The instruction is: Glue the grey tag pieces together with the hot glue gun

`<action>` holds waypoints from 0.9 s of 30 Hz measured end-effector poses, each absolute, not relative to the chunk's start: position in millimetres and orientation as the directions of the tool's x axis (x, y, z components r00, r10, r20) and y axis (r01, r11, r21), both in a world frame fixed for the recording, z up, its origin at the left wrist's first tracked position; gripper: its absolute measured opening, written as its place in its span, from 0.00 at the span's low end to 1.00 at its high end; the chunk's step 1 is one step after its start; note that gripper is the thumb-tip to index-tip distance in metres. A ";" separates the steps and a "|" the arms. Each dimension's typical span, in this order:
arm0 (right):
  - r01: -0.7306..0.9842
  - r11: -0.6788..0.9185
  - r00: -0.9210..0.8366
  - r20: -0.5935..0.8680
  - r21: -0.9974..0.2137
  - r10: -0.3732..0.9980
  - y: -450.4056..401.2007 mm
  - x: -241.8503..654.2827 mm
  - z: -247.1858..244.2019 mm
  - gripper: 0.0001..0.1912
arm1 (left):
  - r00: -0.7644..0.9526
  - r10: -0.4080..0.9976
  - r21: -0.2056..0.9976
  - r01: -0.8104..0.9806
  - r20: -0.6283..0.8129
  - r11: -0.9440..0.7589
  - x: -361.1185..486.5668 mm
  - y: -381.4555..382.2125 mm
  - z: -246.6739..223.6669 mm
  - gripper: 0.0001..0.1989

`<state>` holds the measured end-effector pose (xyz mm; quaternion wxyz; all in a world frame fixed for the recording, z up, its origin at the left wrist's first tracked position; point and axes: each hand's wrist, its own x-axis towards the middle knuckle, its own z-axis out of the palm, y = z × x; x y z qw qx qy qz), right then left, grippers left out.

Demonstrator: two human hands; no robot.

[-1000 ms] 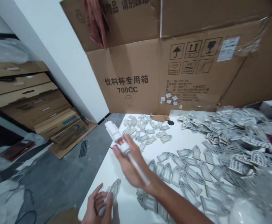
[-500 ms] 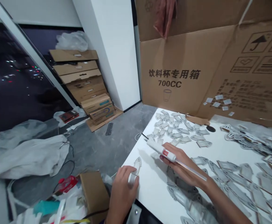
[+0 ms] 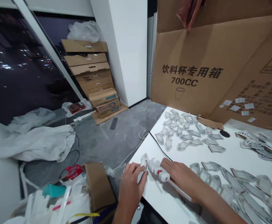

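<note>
The left hand (image 3: 131,182) pinches a small grey piece (image 3: 144,158) between thumb and fingers at the left edge of the white table (image 3: 158,193), its pointed end facing the far side. The right hand (image 3: 181,174) is closed around a white glue gun (image 3: 158,171), its nozzle pointing left, right by the piece; whether the two touch, I cannot tell. A pale stick (image 3: 179,190) runs out of the gun's back end, under the right wrist, toward the near right.

Beyond the hands, a loose group of small tags (image 3: 183,145) lies on the far part of the table, and a denser spread of larger tags (image 3: 237,183) covers the right part. A heap of frames (image 3: 263,147) lies at the far right, near a round black hole (image 3: 224,133) in the tabletop. A black cord (image 3: 160,145) crosses the table between the small tags and the gun. A big printed carton (image 3: 194,71) stands along the far side. Left of the table, on the near side, are an open box (image 3: 100,183), a red bottle (image 3: 73,171) and a teal cup (image 3: 54,190). Stacked boxes (image 3: 95,76) stand farther off by the white pillar (image 3: 131,49)
</note>
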<state>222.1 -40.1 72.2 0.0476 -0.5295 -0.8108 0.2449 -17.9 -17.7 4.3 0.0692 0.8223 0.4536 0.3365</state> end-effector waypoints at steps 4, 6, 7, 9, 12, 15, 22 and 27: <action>0.856 0.293 -0.404 -0.197 -0.427 0.893 -38.4 219.2 67.6 0.08 | 0.366 0.787 0.427 0.687 0.497 -0.588 -17.5 -16.6 2.8 0.05; 0.855 0.291 -0.403 -0.197 -0.430 0.894 -37.7 218.1 66.3 0.09 | 0.370 0.786 0.432 0.681 0.495 -0.592 -17.6 -16.2 2.2 0.06; 0.856 0.290 -0.403 -0.201 -0.428 0.893 -37.5 217.4 65.9 0.08 | 0.373 0.786 0.433 0.678 0.494 -0.594 -17.6 -16.1 2.0 0.06; 0.864 0.284 -0.397 -0.215 -0.416 0.892 -37.4 215.5 66.4 0.08 | 0.377 0.785 0.435 0.675 0.491 -0.596 -17.5 -16.3 1.5 0.06; 0.893 0.259 -0.364 -0.254 -0.368 0.896 -37.4 211.0 70.6 0.07 | 0.372 0.792 0.438 0.681 0.484 -0.587 -16.9 -17.4 1.1 0.05; 0.917 0.241 -0.340 -0.308 -0.318 0.888 -36.1 205.8 77.6 0.07 | 0.368 0.793 0.427 0.691 0.486 -0.583 -16.1 -18.3 1.2 0.05; 0.922 0.236 -0.334 -0.323 -0.306 0.885 -34.6 205.6 74.6 0.08 | 0.356 0.778 0.381 0.718 0.518 -0.583 -14.4 -18.9 -1.5 0.04; 0.920 0.224 -0.322 -0.294 -0.321 0.900 -38.9 204.3 72.3 0.09 | 0.344 0.793 0.377 0.738 0.503 -0.559 -14.0 -19.6 -4.5 0.04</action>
